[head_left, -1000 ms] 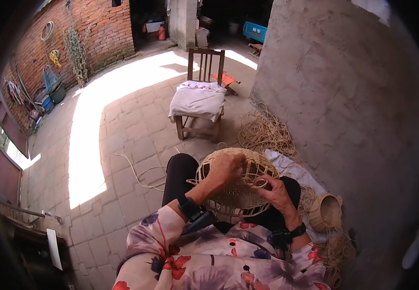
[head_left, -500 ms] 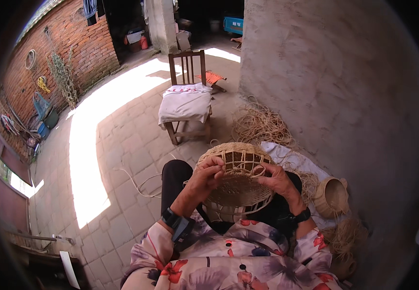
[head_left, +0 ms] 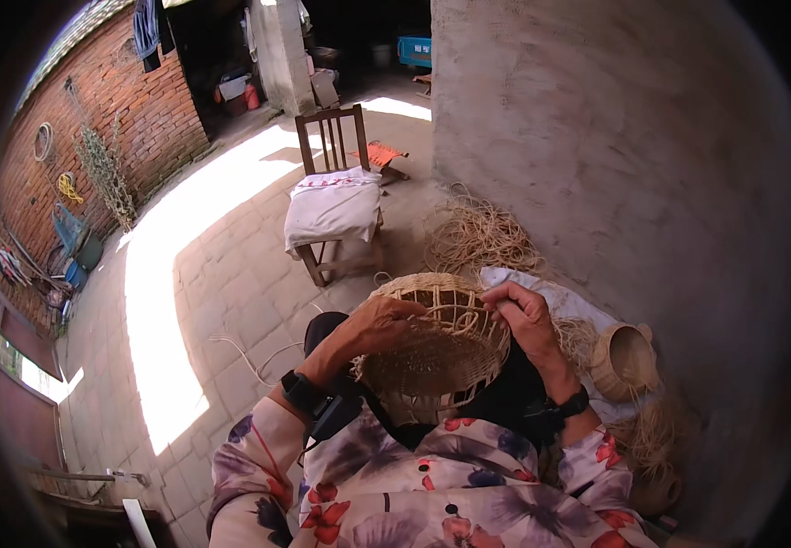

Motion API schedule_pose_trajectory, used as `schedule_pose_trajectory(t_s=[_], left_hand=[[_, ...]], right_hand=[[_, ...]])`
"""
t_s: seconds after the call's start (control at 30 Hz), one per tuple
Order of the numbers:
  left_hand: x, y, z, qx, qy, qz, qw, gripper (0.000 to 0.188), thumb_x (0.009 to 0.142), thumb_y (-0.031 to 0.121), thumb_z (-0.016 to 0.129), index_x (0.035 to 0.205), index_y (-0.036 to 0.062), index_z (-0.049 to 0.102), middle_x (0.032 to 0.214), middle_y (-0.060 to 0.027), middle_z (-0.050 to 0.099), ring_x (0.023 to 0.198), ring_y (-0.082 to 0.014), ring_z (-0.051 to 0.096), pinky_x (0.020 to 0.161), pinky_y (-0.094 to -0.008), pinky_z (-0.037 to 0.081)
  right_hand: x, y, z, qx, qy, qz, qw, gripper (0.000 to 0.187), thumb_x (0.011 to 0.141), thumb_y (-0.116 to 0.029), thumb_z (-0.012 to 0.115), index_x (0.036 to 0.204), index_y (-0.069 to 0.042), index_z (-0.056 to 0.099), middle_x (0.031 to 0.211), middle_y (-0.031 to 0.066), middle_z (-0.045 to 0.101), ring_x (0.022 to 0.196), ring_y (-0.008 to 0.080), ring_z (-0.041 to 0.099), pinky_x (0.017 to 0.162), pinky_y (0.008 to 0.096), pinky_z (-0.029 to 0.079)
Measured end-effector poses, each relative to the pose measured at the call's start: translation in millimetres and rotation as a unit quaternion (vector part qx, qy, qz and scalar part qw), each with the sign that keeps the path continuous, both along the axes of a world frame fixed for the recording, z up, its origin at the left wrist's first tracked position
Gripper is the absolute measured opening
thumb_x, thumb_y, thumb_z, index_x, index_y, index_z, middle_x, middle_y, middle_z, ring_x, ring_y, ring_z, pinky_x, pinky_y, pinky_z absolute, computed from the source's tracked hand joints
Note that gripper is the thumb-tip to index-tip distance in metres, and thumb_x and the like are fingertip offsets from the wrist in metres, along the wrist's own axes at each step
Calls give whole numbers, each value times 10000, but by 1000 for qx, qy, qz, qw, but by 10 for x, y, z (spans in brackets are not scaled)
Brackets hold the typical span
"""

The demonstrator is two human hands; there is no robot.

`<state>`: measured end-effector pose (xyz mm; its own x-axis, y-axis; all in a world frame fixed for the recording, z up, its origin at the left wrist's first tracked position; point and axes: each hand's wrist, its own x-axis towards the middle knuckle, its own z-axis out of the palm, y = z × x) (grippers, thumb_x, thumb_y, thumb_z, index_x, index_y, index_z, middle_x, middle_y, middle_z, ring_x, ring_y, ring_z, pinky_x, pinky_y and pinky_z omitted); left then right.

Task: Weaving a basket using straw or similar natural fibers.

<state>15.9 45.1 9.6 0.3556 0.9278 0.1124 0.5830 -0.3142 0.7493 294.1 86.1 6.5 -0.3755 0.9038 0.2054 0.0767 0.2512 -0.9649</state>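
A pale woven basket (head_left: 434, 363) rests tilted in my lap, its openwork edge of spaced loops facing up. My left hand (head_left: 384, 323) is closed on the left part of this edge, its fingertips partly hidden behind the weave. At the right part of the edge, my right hand (head_left: 523, 316) is raised with thumb and fingers pinched together. A thin cane strand (head_left: 458, 320) runs along the loops toward that pinch; its end is too small to make out.
A wooden chair (head_left: 332, 128) with a white cloth on its seat stands ahead. Coiled cane (head_left: 482, 233) lies by the grey wall (head_left: 596, 137). To my right, a smaller woven basket (head_left: 624, 363) lies on a white sheet (head_left: 587, 306) near loose fibres (head_left: 656, 443). Long strands trail on the paving at left.
My right hand has moved up and slightly away from the basket's edge. My left hand has turned, its back now more upward, and lies further over the edge. The view has shifted slightly.
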Motion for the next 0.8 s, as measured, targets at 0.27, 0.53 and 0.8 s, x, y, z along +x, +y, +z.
schedule_pose_trajectory(t_s=[0.27, 0.53, 0.8], left_hand=[[-32, -49, -84, 58, -2, -54, 997, 341, 809, 60, 526, 1106, 84, 694, 901, -216, 672, 823, -348, 666, 752, -414, 517], [-29, -138, -82, 68, 13, -28, 997, 359, 815, 53, 515, 1130, 78, 687, 908, -216, 676, 824, -347, 666, 767, -410, 517], [-82, -278, -285, -71, -306, 40, 948, 251, 914, 109, 511, 1133, 74, 630, 728, 2, 558, 604, -100, 488, 554, -242, 387]], right_hand=[[-166, 163, 74, -66, -6, 157, 985, 426, 1034, -399, 479, 1160, -17, 622, 939, 48, 670, 946, 115, 630, 853, 277, 485], [-372, 296, 116, -47, -152, 233, 960, 606, 1025, -522, 387, 1137, 23, 628, 904, 103, 705, 872, 193, 659, 806, 317, 505], [-535, 80, 428, 165, -138, 35, 976, 358, 1002, -292, 470, 1030, 16, 650, 805, 149, 696, 745, 265, 678, 696, 368, 520]])
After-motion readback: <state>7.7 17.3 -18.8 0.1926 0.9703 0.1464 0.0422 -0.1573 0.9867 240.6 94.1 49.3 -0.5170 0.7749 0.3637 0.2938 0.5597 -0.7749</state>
